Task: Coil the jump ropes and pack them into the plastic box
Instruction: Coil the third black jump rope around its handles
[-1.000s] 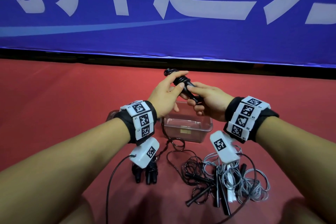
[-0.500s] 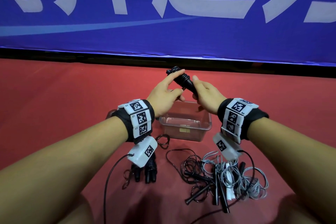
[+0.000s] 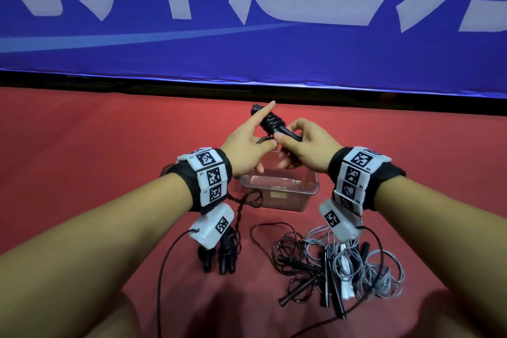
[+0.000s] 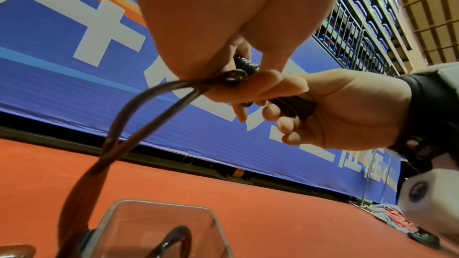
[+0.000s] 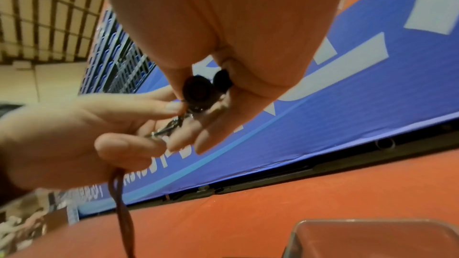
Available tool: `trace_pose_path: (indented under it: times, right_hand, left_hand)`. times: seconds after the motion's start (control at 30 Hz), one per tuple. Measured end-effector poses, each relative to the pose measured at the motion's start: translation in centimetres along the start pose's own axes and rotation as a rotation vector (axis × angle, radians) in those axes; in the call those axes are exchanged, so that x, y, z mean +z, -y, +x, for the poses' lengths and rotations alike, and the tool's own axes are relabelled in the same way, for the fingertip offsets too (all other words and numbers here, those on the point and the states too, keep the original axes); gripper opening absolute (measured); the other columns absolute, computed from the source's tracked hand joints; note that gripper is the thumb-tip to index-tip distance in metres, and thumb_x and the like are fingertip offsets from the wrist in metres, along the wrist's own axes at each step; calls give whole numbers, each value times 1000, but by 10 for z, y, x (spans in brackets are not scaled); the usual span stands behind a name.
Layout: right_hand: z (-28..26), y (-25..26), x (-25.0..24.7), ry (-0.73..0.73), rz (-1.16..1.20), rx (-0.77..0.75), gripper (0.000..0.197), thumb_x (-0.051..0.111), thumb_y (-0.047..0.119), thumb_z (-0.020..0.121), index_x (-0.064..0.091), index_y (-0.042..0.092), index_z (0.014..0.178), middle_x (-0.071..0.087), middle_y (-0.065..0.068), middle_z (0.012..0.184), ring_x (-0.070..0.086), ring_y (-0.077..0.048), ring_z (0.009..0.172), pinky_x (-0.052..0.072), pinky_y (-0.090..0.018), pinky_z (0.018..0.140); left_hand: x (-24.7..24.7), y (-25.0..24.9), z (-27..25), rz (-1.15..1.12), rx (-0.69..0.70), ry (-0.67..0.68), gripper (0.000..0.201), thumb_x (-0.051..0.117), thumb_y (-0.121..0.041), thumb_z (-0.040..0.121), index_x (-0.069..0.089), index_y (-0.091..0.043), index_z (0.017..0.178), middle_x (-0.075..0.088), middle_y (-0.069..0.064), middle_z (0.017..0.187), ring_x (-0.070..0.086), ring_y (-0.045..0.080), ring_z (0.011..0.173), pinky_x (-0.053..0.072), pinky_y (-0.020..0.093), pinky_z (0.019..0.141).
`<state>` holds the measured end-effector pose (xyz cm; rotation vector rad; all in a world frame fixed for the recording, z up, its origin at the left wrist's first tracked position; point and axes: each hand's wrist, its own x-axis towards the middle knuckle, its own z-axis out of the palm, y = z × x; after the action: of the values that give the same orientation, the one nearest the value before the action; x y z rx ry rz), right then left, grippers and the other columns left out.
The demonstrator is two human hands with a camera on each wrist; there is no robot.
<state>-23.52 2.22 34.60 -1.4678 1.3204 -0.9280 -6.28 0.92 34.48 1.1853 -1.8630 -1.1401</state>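
Note:
Above the clear plastic box point(image 3: 279, 195) both hands work on a pair of black jump-rope handles point(image 3: 274, 123) with dark rope wound round them. My right hand point(image 3: 301, 143) grips the handles' lower ends point(image 5: 198, 89). My left hand point(image 3: 247, 140) pinches the doubled rope point(image 4: 139, 109) close to the windings, forefinger stretched out along the handles. The slack rope point(image 3: 238, 214) hangs twisted down to the floor at the box's left. The box point(image 4: 159, 229) looks empty apart from a rope loop seen through its wall.
A wound black rope bundle point(image 3: 225, 252) lies on the red floor under my left wrist. A tangle of black point(image 3: 296, 263) and grey ropes point(image 3: 375, 271) with handles lies front right. A blue banner wall point(image 3: 247, 22) stands behind.
The handles have tilted and been turned, and more rope is wound on them. The slack on the floor has shortened. My left forefinger now lies straight along the handles.

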Motion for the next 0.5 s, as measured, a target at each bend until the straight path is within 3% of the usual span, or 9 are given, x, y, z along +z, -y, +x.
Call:
trace_pose_path:
  times: [0.1,0.17,0.23,0.33,0.4,0.47,0.5]
  right_hand:
    - [1,-1,-1,-50,-60,-36,26,62,24,98,40,10,104,68,-10,70,67,-30,57,58,-48,65]
    - [2,-1,-2,-90,-130,-70,24,64,26,97,42,15,99,69,-5,66,68,-28,55,59,-49,64]
    - [1,0,-3,-142,-228,-106,24,66,28,96,45,16,99,67,-2,64,67,-24,53,60,-45,59]
    - [1,0,-5,-181,-298,-144,26,66,29,96,47,14,104,66,-3,67,65,-16,49,58,-33,50]
    - [0,0,-5,-185,-328,-151,26,66,29,96,47,13,105,66,-2,67,63,-12,45,52,-25,45]
    - [0,-1,-6,-188,-350,-156,27,66,30,96,48,13,106,66,-2,67,62,-11,44,50,-24,44]
    - [1,-1,-7,-192,-356,-157,27,66,31,96,48,13,106,66,-2,67,62,-11,44,51,-24,44]
  left_hand:
    - [1,0,1,1,22,-36,78,64,-12,96,28,-53,152,72,-6,68,43,10,39,38,22,44]
    - [1,2,4,12,36,-65,78,66,-12,94,32,-53,151,77,5,82,41,11,43,37,22,45]
    - [1,4,5,32,42,-84,77,67,-16,93,34,-56,148,76,14,87,42,14,48,39,24,50]
    - [0,5,6,85,57,-92,73,67,-24,93,32,-63,145,74,9,83,42,15,51,41,29,57]
    - [-1,5,5,86,51,-67,72,66,-26,96,29,-64,145,76,8,86,48,21,52,45,33,58]
    - [-1,6,6,82,54,-47,72,66,-26,97,28,-63,146,78,3,91,65,34,68,55,39,65]
    - [-2,6,7,86,56,-45,72,66,-26,98,27,-62,147,78,0,91,70,32,75,56,36,65]
